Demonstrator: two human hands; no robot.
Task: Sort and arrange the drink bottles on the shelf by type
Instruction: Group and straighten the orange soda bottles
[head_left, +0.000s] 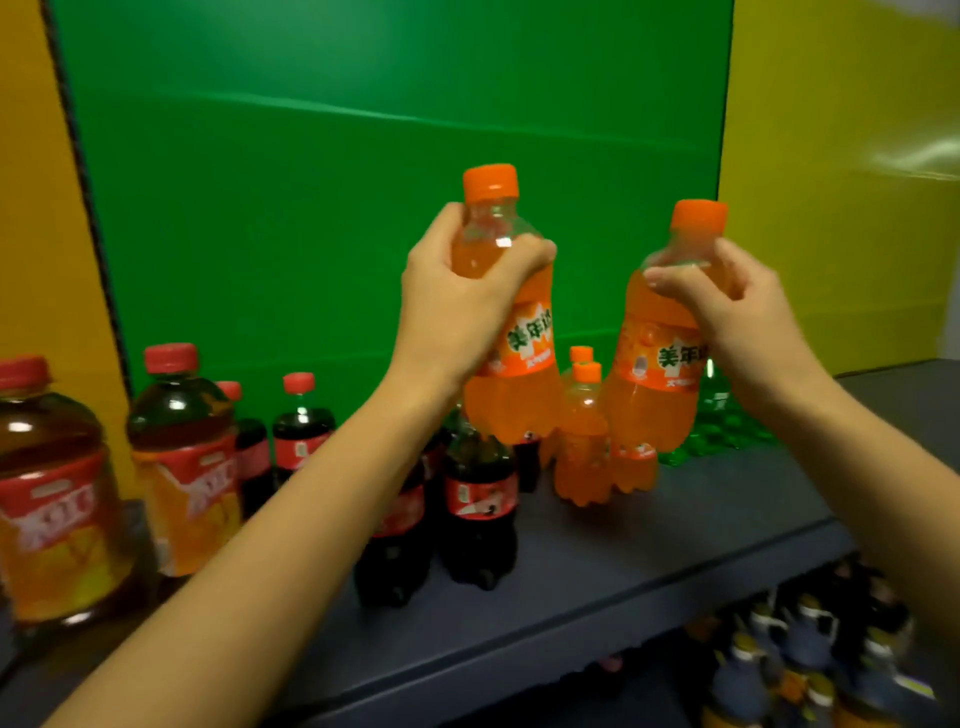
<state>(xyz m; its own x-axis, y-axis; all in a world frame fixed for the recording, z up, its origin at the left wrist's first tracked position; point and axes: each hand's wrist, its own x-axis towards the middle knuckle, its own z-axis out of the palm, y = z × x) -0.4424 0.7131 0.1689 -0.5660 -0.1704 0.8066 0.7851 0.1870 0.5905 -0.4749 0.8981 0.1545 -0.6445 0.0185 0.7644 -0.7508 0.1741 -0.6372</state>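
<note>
Two orange soda bottles were held in the air above the shelf (649, 540). The left orange bottle (514, 395) was gripped round its shoulder by the left hand (457, 306), and the right orange bottle (649, 405) by the curled fingers of the right hand (737, 317). The sorting was judged partly done. Tea bottles (182, 457) were grouped at the left, cola bottles (480, 499) in the middle, standing orange bottles (582, 447) beside them and green bottles (722, 421) further right. The two lifted bottles were not yet placed, and probably belonged with the orange group.

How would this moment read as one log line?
left hand: grips orange bottle, lifted | right hand: grips second orange bottle, lifted | shelf: neither placed yet
</note>
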